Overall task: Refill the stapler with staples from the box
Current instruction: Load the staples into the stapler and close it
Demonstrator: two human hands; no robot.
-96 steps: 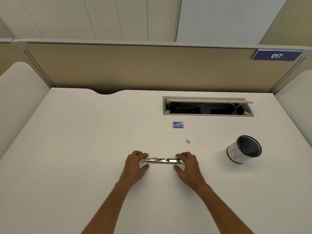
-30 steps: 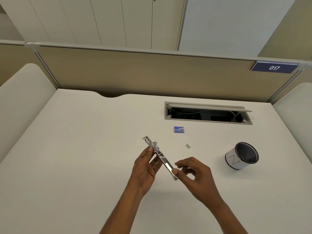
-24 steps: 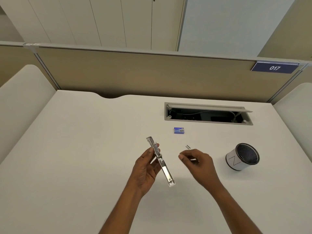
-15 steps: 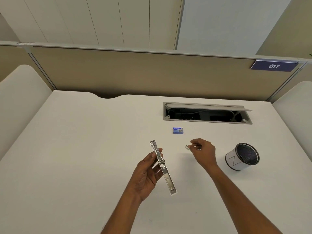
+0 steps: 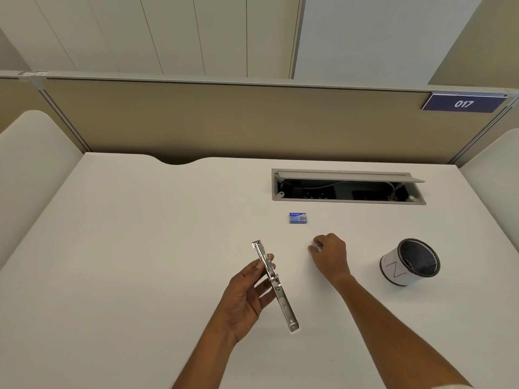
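On the white counter (image 5: 140, 248), the left forearm comes up from the bottom edge. The left hand (image 5: 247, 299) is raised off the surface, palm turned towards the right. Its thumb and fingers are curled round the middle of the metal stapler (image 5: 276, 284). The stapler is swung open into one long strip, with the far end tilted up and away and the near end hanging below the palm.

Further back, the small blue staple box (image 5: 298, 217) lies flat on the counter, apart from both hands. The right arm reaches forward from the lower right, and the right hand (image 5: 328, 254) rests knuckles-up on the counter. Its fingertips are bunched together on a tiny pale sliver, seemingly a staple strip (image 5: 315, 245), though it is too small to be sure.

An open cable tray (image 5: 348, 202) is sunk in the counter beyond, and a mesh pen cup (image 5: 410, 261) lies tipped at the right. A plate reading 017 (image 5: 463, 103) hangs on the partition.
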